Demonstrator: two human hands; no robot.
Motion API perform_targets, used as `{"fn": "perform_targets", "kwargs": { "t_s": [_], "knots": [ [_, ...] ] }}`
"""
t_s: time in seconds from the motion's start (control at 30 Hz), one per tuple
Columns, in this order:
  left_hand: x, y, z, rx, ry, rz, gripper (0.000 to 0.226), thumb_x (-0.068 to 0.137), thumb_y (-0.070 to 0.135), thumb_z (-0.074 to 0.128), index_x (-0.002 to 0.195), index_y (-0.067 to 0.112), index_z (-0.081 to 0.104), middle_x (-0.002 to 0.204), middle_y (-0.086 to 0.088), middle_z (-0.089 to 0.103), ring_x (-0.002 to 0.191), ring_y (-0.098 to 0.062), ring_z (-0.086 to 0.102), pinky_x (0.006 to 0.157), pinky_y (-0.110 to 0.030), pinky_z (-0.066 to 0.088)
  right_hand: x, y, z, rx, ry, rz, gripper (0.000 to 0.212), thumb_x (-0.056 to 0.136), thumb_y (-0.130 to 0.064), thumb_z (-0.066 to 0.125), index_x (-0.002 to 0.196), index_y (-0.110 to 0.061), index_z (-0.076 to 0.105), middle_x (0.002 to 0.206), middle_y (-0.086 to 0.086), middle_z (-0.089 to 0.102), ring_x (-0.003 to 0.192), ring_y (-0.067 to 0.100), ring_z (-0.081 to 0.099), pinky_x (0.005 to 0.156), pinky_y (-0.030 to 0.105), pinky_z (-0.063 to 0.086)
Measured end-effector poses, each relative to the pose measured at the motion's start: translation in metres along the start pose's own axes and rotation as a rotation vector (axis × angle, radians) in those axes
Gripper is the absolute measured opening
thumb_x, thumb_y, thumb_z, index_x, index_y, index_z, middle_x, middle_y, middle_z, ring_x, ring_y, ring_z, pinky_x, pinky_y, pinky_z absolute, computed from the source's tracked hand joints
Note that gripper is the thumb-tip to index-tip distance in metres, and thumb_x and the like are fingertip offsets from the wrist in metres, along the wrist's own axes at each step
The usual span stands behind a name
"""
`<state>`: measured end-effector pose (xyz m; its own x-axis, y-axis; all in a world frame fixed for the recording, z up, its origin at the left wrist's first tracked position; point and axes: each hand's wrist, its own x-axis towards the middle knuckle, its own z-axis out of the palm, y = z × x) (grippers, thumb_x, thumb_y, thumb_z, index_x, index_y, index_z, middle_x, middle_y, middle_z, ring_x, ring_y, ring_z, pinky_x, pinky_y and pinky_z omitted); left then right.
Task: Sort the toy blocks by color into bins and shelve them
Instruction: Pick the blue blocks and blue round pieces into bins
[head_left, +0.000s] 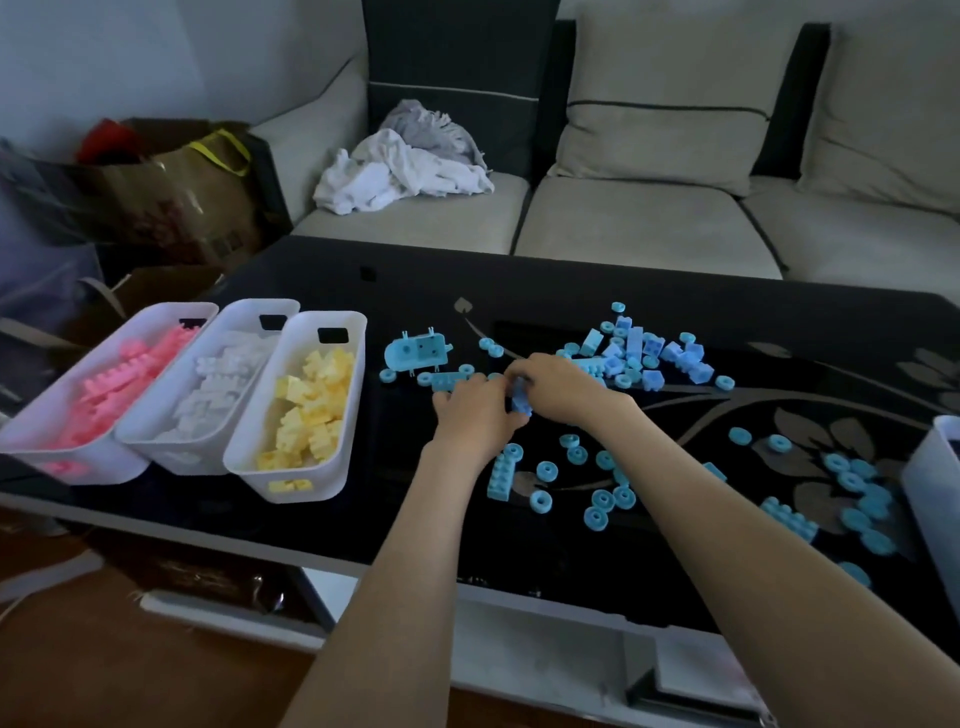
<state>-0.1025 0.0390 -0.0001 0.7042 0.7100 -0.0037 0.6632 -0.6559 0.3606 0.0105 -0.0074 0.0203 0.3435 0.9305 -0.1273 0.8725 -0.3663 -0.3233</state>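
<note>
Blue blocks and round blue wheels lie scattered over the black glass table (363, 519), with a heap of blue blocks (644, 358) at the far middle. At the table's middle, my left hand (475, 415) and my right hand (556, 387) meet, both closed on a small blue block (521, 400) held between them. A long blue brick (502, 475) lies just below my left wrist. At the left stand three white bins: one with pink blocks (111, 384), one with white blocks (218, 384), one with yellow blocks (311, 405).
A blue animal-shaped piece (415, 352) sits right of the yellow bin. Another white bin (935, 483) shows at the right edge. A beige sofa (649, 218) with crumpled cloth (405, 161) stands behind the table. Bags (176, 197) crowd the far left.
</note>
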Motion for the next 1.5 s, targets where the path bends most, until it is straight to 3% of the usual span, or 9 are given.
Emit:
{"fn": "perform_targets", "kwargs": {
  "t_s": [0.27, 0.53, 0.73, 0.87, 0.97, 1.13, 1.3, 1.4, 1.5],
  "knots": [
    [-0.004, 0.005, 0.001, -0.131, 0.066, 0.032, 0.014, 0.092, 0.027, 0.054, 0.095, 0.014, 0.047, 0.107, -0.010, 0.053, 0.097, -0.027, 0.051, 0.073, -0.034, 0.041, -0.024, 0.014, -0.001, -0.009, 0.017, 0.023, 0.026, 0.095, -0.012, 0.045, 0.119, -0.016, 0.051, 0.117, 0.009, 0.050, 0.094, 0.021, 0.050, 0.074, 0.031, 0.041],
    [-0.012, 0.040, -0.008, -0.156, 0.163, -0.018, 0.029, 0.094, 0.025, 0.049, 0.114, 0.005, 0.050, 0.110, -0.013, 0.058, 0.101, -0.031, 0.056, 0.081, -0.041, 0.048, -0.067, 0.025, -0.015, 0.168, 0.319, 0.047, 0.022, 0.096, -0.015, 0.043, 0.115, -0.014, 0.054, 0.109, 0.008, 0.050, 0.092, 0.023, 0.053, 0.075, 0.029, 0.043],
    [-0.024, 0.124, 0.002, -0.340, 0.112, 0.130, 0.027, 0.093, 0.020, 0.047, 0.115, 0.004, 0.051, 0.110, -0.012, 0.059, 0.103, -0.031, 0.056, 0.080, -0.040, 0.045, -0.140, 0.071, -0.052, 0.245, 0.571, 0.245, 0.020, 0.090, -0.012, 0.046, 0.105, -0.013, 0.059, 0.089, 0.002, 0.045, 0.077, 0.017, 0.044, 0.058, 0.022, 0.024],
    [-0.045, 0.191, 0.017, -0.483, 0.060, 0.307, 0.013, 0.095, 0.024, 0.046, 0.094, 0.011, 0.048, 0.080, 0.000, 0.055, 0.077, -0.022, 0.054, 0.059, -0.033, 0.038, -0.206, 0.116, -0.074, 0.212, 0.612, 0.422, 0.020, 0.090, -0.013, 0.046, 0.103, -0.015, 0.061, 0.097, 0.006, 0.055, 0.083, 0.019, 0.050, 0.061, 0.023, 0.028],
    [-0.064, 0.231, 0.036, -0.562, 0.062, 0.424, 0.015, 0.097, 0.028, 0.046, 0.091, 0.014, 0.045, 0.074, 0.002, 0.052, 0.069, -0.020, 0.054, 0.051, -0.031, 0.035, -0.255, 0.147, -0.085, 0.178, 0.593, 0.576, 0.027, 0.089, -0.010, 0.044, 0.108, -0.018, 0.063, 0.099, 0.009, 0.059, 0.065, 0.015, 0.048, 0.049, 0.021, 0.032],
    [-0.073, 0.265, 0.063, -0.621, 0.032, 0.591, 0.018, 0.091, 0.029, 0.055, 0.102, 0.015, 0.057, 0.090, -0.002, 0.063, 0.087, -0.021, 0.060, 0.074, -0.039, 0.049, -0.301, 0.175, -0.097, 0.220, 0.356, 0.697, 0.045, 0.090, -0.009, 0.043, 0.130, -0.028, 0.050, 0.113, 0.007, 0.058, 0.078, 0.033, 0.061, 0.062, 0.034, 0.049],
    [-0.072, 0.278, 0.075, -0.394, -0.057, 0.771, 0.033, 0.089, 0.042, 0.057, 0.119, 0.027, 0.061, 0.118, -0.001, 0.060, 0.111, -0.024, 0.053, 0.092, -0.045, 0.043, -0.320, 0.178, -0.100, 0.331, 0.084, 0.647, 0.060, 0.087, -0.014, 0.061, 0.139, -0.026, 0.034, 0.109, 0.003, 0.061, 0.074, 0.015, 0.064, 0.064, 0.024, 0.050],
    [-0.077, 0.280, 0.076, -0.274, -0.152, 0.792, 0.051, 0.094, 0.041, 0.051, 0.143, 0.033, 0.039, 0.143, 0.003, 0.045, 0.130, -0.024, 0.040, 0.104, -0.046, 0.035, -0.324, 0.180, -0.094, 0.278, 0.071, 0.653, 0.059, 0.086, -0.021, 0.064, 0.138, -0.026, 0.037, 0.116, 0.002, 0.059, 0.086, 0.014, 0.060, 0.080, 0.028, 0.047],
    [-0.081, 0.277, 0.070, -0.479, -0.138, 0.744, 0.065, 0.097, 0.031, 0.050, 0.152, 0.028, 0.016, 0.150, -0.001, 0.038, 0.136, -0.021, 0.037, 0.108, -0.045, 0.035, -0.322, 0.184, -0.094, 0.175, 0.235, 0.669, 0.052, 0.088, -0.025, 0.061, 0.136, -0.026, 0.041, 0.125, 0.002, 0.054, 0.096, 0.013, 0.051, 0.083, 0.026, 0.043]
  ]
}}
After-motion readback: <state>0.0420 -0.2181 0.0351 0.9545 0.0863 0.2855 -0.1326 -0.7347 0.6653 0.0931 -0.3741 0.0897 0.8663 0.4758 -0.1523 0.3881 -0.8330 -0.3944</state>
